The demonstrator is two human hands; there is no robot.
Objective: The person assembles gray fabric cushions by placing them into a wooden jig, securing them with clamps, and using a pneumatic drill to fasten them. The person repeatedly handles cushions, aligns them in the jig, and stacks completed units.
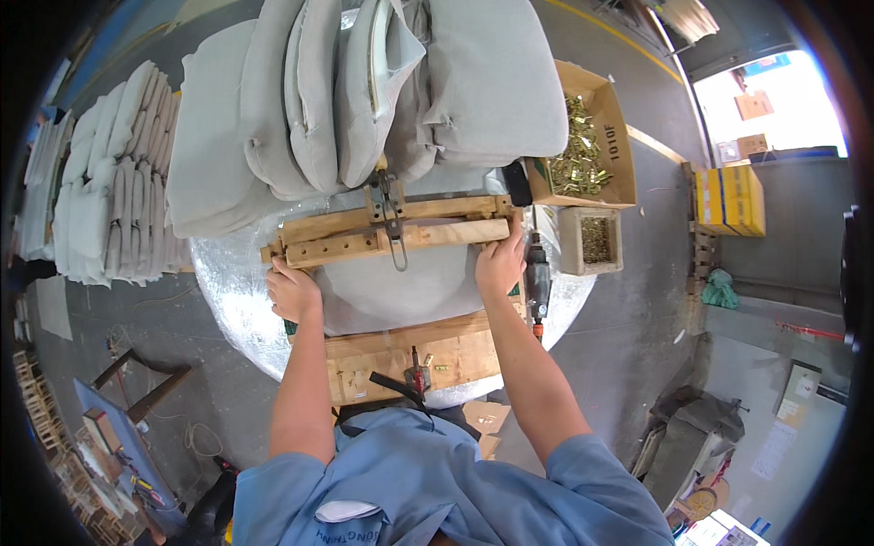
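- Together, left hand [295, 291] and right hand [500, 266] curl around opposite ends of a wooden frame [446, 234] over a grey cushion [401, 289].
- Matched pressure at both ends likely keeps it level.

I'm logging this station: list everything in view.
wooden frame: one, brown, centre
metal latch: one, grey, mid-frame
fabric: one piece, grey, below frame
board: one, brown, below fabric
small tool: one, red-black, on board
cushions: several, grey, beyond frame
padded stacks: several, grey, left
carton: one, brown, upper right
metal parts: many, golden, in carton
tray: one, beige, below carton
power tool: one, black, beside tray
box: one, yellow, far right
shirt: one, blue, bottom
left hand, right hand: one each, bare, frame's ends
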